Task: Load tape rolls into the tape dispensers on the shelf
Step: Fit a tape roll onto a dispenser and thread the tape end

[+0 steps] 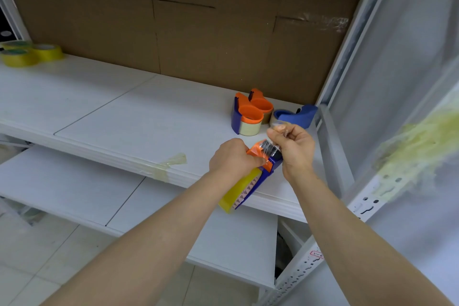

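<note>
My left hand grips an orange and blue tape dispenser with a yellow tape roll sitting in it, held over the front edge of the white shelf. My right hand pinches the clear free end of the tape, stretched over the dispenser's head. On the shelf behind stand two orange and blue dispensers holding pale tape, and a blue dispenser lying beside them.
Several yellow tape rolls sit at the far left of the shelf. A scrap of tape sticks to the shelf's front edge. Cardboard backs the shelf; a white upright post stands at right. A lower shelf lies below.
</note>
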Demonstrator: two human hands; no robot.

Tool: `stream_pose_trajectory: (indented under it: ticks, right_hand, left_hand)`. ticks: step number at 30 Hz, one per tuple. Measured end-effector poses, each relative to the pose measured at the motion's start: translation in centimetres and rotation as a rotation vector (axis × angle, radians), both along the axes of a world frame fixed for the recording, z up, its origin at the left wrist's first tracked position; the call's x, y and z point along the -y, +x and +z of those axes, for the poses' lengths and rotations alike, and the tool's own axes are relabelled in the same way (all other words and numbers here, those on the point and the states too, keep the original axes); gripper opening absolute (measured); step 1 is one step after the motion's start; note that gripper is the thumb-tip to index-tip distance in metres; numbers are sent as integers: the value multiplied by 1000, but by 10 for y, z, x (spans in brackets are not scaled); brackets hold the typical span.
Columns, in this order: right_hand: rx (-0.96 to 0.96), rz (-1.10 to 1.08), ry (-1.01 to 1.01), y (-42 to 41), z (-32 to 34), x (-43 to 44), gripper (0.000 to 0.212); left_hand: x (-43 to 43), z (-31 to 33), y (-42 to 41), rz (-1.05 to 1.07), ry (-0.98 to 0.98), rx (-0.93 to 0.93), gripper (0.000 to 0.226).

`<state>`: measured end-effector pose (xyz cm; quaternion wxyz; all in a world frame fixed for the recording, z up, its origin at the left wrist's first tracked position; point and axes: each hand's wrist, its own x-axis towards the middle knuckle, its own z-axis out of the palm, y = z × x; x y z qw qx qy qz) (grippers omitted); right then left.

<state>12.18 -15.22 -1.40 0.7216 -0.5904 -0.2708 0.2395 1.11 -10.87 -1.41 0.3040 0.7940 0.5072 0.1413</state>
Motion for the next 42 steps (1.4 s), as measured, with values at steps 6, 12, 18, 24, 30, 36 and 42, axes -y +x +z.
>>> stream_pose_trajectory:
  ticks: [6, 12, 18, 24, 30, 36, 42]
  right_hand:
    - [-189, -133, 44, -1, -6, 4, 29]
    - [-160, -161, 34, -7, -5, 2, 27]
    - [-127, -171, 45, -12, -1, -2, 30]
    - [-138, -196, 13, -10, -5, -1, 29]
    - [-168, -229, 55, -10, -8, -1, 29]
    - [-223, -206, 143, -12, -8, -1, 29]
    - [-200, -159, 158, -16, 1, -5, 26]
  left_hand:
    - [3, 2, 6, -21, 30, -73, 47]
    - [4, 2, -4, -54, 22, 31, 31]
    - [4, 1, -11, 12, -12, 169, 28]
    - [2, -1, -9, 14, -13, 149, 28]
    - [3, 4, -7, 2, -50, 140, 29]
    - [8, 3, -11, -18, -151, 201, 30]
    - [7, 8, -17, 20, -215, 281, 28]
